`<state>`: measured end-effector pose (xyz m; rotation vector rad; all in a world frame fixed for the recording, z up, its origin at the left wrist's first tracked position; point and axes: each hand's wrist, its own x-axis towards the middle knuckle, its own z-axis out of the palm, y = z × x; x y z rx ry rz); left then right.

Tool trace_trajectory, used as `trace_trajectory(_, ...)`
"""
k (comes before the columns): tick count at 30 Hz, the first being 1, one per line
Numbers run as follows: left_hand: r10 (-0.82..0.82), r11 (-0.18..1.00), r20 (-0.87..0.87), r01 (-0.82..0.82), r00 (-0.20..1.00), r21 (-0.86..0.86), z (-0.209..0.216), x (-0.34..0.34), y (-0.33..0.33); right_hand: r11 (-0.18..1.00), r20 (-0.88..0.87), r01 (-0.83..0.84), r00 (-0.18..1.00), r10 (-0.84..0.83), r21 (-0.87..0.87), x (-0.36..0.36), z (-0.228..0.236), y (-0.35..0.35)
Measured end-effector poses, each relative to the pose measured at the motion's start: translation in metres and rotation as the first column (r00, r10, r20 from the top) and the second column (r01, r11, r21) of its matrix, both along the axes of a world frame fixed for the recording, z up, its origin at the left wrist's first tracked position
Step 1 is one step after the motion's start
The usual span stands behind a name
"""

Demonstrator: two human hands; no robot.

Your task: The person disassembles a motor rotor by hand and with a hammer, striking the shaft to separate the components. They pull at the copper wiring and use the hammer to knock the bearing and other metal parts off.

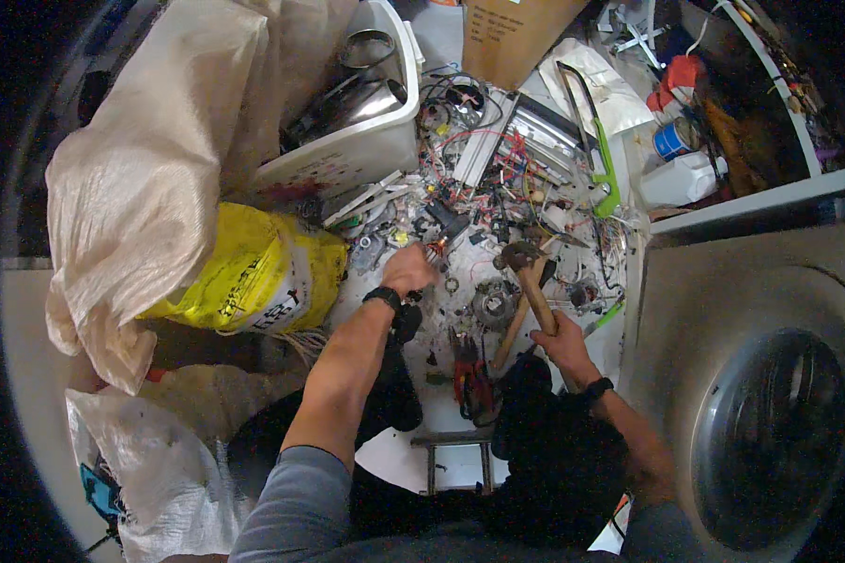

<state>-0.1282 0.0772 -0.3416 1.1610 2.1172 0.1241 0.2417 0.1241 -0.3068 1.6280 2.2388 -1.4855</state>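
Note:
My right hand [565, 345] grips the wooden handle of a hammer [541, 300], whose dark metal head is raised toward the heap of scrap. To its left my left hand [409, 270] is closed, knuckles up, at the near edge of the heap. Whatever it pinches is too small to make out. Between the hands lies a round metal part [494, 302], with a small ring [452, 283] beside it. Under the hammer a second wooden handle [511, 336] slants down. Pliers with red handles [470, 375] lie close to my knees.
Wires and broken parts spread across the white surface ahead. A green-framed hacksaw [609, 174] lies at the right. A white bin [347, 145] with metal pieces, a yellow sack [263, 267] and a beige woven sack [141, 159] stand left. A front-loading washing machine [765, 413] flanks me on the right.

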Motion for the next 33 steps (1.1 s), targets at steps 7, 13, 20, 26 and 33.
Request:
trace_trajectory(7,-0.037,0.999,-0.060,0.035,0.997,-0.030,-0.011,-0.021,0.035,1.000,-0.244,0.027,0.969,-0.027,-0.004,-0.058,0.015,0.032)
trace_trajectory(13,-0.096,0.995,-0.092,0.097,0.991,0.012,-0.024,-0.018,0.052,0.984,-0.035,-0.075,0.996,0.082,0.161,-0.061,-0.015,0.037)
trace_trajectory(20,-0.071,0.994,-0.033,0.068,0.997,-0.087,-0.045,-0.022,0.054,0.976,-0.006,-0.150,0.988,0.153,0.159,-0.096,0.000,0.049)
trace_trajectory(26,-0.127,0.975,-0.112,0.145,0.985,0.166,-0.071,-0.036,0.050,0.963,-0.113,-0.159,0.976,0.187,0.216,-0.111,-0.005,0.050)
trace_trajectory(33,-0.083,0.994,0.011,0.084,0.996,-0.069,-0.043,-0.024,0.063,0.958,-0.020,-0.169,0.984,0.178,0.230,-0.117,-0.001,0.049)
